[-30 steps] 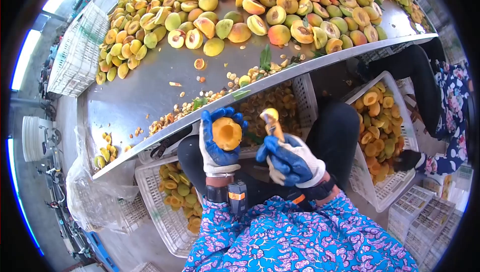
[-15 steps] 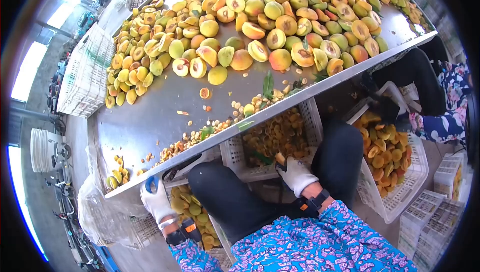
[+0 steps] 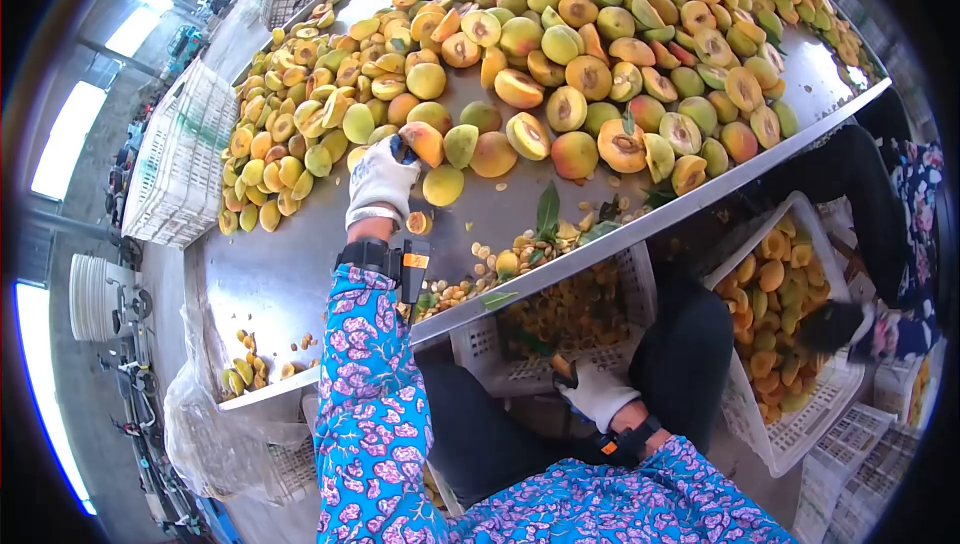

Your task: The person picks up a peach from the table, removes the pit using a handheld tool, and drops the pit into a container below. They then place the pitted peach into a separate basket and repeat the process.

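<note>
My left hand (image 3: pixel 384 184), in a white glove, reaches over the metal table (image 3: pixel 290 289); its fingers close on a yellow-red fruit (image 3: pixel 423 144) at the near edge of the pile (image 3: pixel 520 36). Pits (image 3: pixel 455 294) lie along the table's near rim. Low between my knees, my right hand (image 3: pixel 603 396), also gloved, grips a small brown object (image 3: pixel 563 367), whose full shape is hidden. Just beyond it, under the table edge, stands a crate (image 3: pixel 478 344) with fruit pieces and pits.
At right, a co-worker's dark-gloved hand (image 3: pixel 832 326) is over a white crate (image 3: pixel 775 449) of fruit halves. A stacked crate (image 3: pixel 178 169) stands beyond the table's left side. Clear plastic (image 3: pixel 215 444) hangs at its near left corner.
My left hand has moved up from beside the table's near left edge to the pile and taken hold of a fruit. My right hand has shifted slightly lower. The co-worker's hand has moved down and right.
</note>
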Tool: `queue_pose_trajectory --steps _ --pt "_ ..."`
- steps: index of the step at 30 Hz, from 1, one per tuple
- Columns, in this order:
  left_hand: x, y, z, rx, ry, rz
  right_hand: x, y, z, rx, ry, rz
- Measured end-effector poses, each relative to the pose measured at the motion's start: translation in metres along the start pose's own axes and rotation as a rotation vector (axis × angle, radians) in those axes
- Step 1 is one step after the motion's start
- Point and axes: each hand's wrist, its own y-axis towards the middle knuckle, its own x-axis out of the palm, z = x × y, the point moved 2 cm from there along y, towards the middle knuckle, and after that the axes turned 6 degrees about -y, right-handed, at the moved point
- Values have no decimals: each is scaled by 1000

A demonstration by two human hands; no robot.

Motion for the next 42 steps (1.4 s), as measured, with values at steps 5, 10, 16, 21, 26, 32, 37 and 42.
queue_pose_trajectory --steps 5,10,16,21,26,32,37,42 --pt "2 -25 -21 -44 -73 41 -7 -6 -10 -60 45 7" --pt "11 -27 -37 -146 -602 115 -9 -17 -9 -94 58 -18" --pt "49 30 -80 -64 -468 111 8 -4 6 -71 -11 51" --pt "38 14 -52 -96 -901 -176 7 -2 0 -115 38 126" --pt "42 -22 -54 -155 -1022 -68 -5 -8 -8 -46 82 133" --pt "38 -60 -59 -149 -1056 43 20 17 25 -145 123 290" --pt "1 -137 -38 -68 -1962 -210 -8 -6 6 -138 623 204" --pt "9 -216 -7 -137 -2764 -285 -50 -59 -64 -132 788 108"
